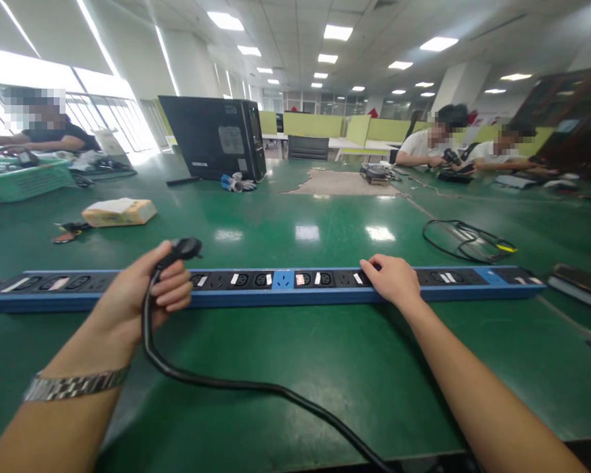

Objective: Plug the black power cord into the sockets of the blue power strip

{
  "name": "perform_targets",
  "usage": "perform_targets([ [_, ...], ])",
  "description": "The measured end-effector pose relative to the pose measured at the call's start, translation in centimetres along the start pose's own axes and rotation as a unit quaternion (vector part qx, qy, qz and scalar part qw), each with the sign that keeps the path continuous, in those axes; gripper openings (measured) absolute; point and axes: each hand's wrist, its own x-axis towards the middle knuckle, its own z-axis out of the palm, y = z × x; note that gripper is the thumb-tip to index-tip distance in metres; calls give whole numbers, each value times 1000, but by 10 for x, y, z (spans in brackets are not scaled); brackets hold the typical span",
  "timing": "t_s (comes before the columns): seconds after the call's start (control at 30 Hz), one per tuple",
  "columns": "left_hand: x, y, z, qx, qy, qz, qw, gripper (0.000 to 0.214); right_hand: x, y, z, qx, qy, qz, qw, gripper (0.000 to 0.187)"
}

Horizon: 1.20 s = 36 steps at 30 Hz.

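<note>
In my left hand point(150, 295) is a black power plug point(186, 248), raised just above the long blue power strip point(236, 297); the fingers are wrapped round it. Its thick black cable point(217, 382) hangs below the wrist and curves toward the bottom edge of the view. My right hand point(393, 279) lies over the right half of the strip, fingers curled over its far side and partly hidden. Black sockets run along the strip's top, several with small white stickers, and a blue socket point(284, 281) sits near the middle.
On the green table point(276, 348) are a tissue pack point(119, 212), a looped black cable point(465, 242), a black computer case point(209, 138) and gloves point(237, 183). A green basket point(24, 180) stands left. One person sits at far left, two at back right.
</note>
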Motion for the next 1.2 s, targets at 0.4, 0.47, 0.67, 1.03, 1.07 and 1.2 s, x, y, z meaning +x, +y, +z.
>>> perform_targets([
  [0.4, 15, -36, -14, 193, 81, -52, 976, 52, 0, 0, 0, -3, -5, 2, 1000, 45],
  [0.47, 16, -37, -10, 242, 109, -32, 964, 52, 0, 0, 0, -4, -7, 3, 1000, 46],
  [0.67, 21, -43, -10, 352, 125, 31, 927, 52, 0, 1, 0, -15, -10, 8, 1000, 46],
  [1.03, -17, -22, 49, 50, 33, 244, 968, 50, -1, -1, -1, -2, -6, 19, 1000, 45],
  [1.07, -21, -18, 61, 45, 3, 247, 968, 51, -1, -1, -1, 0, -3, 19, 1000, 45],
  [1.2, -15, -35, 92, 81, -17, 106, 991, 41, -1, 0, -1, 2, -4, 18, 1000, 46],
])
